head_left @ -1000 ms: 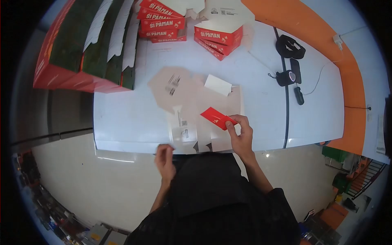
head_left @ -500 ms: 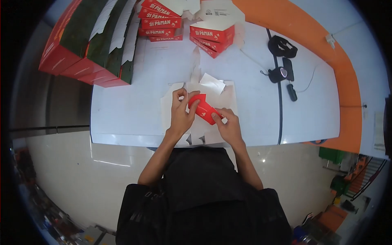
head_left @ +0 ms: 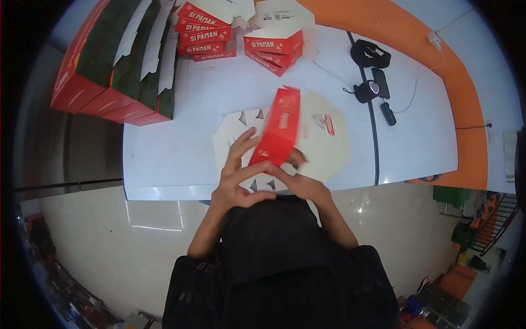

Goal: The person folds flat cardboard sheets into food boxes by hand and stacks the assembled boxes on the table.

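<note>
A partly folded cardboard box [head_left: 282, 123] stands on edge over the near part of the table, blurred by motion. Its red side panel faces up, a cream octagonal panel [head_left: 326, 145] spreads to the right, and a white panel with cut-outs [head_left: 227, 140] shows at the left. My right hand [head_left: 306, 183] grips the near end of the red panel, thumb in front and fingers partly hidden behind it. Spread fingers show on my left hand [head_left: 238, 181]; its forefinger reaches the box's near corner.
Stacks of red "SI PAMAN" boxes [head_left: 205, 35] [head_left: 274, 52] stand at the back. Tall packs of folded cardboard [head_left: 109, 93] line the left edge. On the right lie a black strap [head_left: 370, 55], a small black device [head_left: 366, 90], a phone [head_left: 379, 82] and a cable.
The small folded red panel between my hands has given way to the whole box lifted and turned, its long red side facing up. My left fingers have spread, and the right hand holds the near end.
</note>
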A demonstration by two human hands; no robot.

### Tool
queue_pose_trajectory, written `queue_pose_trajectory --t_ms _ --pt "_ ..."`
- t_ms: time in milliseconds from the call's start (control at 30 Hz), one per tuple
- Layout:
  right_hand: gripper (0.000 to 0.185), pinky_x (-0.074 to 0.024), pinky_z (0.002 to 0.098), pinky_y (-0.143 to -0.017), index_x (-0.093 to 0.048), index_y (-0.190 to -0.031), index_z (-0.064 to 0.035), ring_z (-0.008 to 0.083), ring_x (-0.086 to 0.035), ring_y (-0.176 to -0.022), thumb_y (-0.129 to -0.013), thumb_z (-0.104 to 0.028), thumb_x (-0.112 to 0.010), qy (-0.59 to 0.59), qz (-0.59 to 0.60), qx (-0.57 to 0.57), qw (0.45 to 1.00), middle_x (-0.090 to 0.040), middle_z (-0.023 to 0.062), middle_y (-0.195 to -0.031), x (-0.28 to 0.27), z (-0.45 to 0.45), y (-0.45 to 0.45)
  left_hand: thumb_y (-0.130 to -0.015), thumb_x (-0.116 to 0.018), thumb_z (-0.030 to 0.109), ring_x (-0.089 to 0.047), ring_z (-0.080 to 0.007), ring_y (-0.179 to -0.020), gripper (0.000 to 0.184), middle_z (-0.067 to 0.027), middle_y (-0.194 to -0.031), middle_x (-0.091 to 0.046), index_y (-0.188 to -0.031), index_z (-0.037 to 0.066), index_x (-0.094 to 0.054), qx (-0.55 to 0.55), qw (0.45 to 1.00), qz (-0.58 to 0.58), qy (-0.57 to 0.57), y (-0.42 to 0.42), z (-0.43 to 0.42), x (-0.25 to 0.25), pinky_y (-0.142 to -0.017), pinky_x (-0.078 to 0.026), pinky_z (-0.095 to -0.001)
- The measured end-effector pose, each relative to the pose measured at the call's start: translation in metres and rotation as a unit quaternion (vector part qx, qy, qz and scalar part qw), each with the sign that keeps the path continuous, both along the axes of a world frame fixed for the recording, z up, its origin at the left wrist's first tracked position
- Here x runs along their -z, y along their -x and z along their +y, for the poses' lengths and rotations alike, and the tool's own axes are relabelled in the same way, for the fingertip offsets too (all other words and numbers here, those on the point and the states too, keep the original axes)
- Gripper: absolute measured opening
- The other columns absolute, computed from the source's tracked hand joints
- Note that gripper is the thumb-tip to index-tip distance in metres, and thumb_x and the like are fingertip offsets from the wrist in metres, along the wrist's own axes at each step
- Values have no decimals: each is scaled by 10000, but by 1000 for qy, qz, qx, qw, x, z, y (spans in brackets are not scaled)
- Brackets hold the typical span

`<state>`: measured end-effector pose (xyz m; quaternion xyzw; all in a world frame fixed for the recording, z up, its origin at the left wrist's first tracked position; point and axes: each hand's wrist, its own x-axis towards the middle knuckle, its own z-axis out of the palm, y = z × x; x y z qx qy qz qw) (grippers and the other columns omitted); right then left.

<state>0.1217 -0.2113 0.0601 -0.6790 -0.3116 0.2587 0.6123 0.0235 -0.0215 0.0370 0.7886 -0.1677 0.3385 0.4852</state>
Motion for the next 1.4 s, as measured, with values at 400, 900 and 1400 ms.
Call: queue_pose_trajectory --t_ms 400,900,1400 --pt "845 -415 499 -1163 -302 -1617 -49 358 -466 -1424 -899 -18 -747 -48 -65 -115 990 -392 212 -1599 -42 32 -17 -1033 -649 143 -592 -186 -1266 551 -126 -1348 -650 -1534 17 -457 -135 825 330 439 9 -29 31 -1065 -470 -349" --pt "247 -541 350 -979 -641 -1265 20 271 -736 -1019 -1026 19 -578 154 -78 -195 965 -742 162 -1139 60 15 -38 -1087 -487 448 -161 -351 -1602 645 -148 -1724 -252 -1612 86 -389 -38 951 262 158 24 23 35 -1277 -207 -528" --pt "303 -552 359 -846 -665 -1293 4 220 -704 -868 -995 -55 -667 217 -66 -119 967 -760 183 -986 27 9 -35 -866 -817 114 -499 -371 -1381 185 -56 -1215 -692 -983 88 -676 -143 986 80 -19 -25 -1 54 -1187 -347 -587"
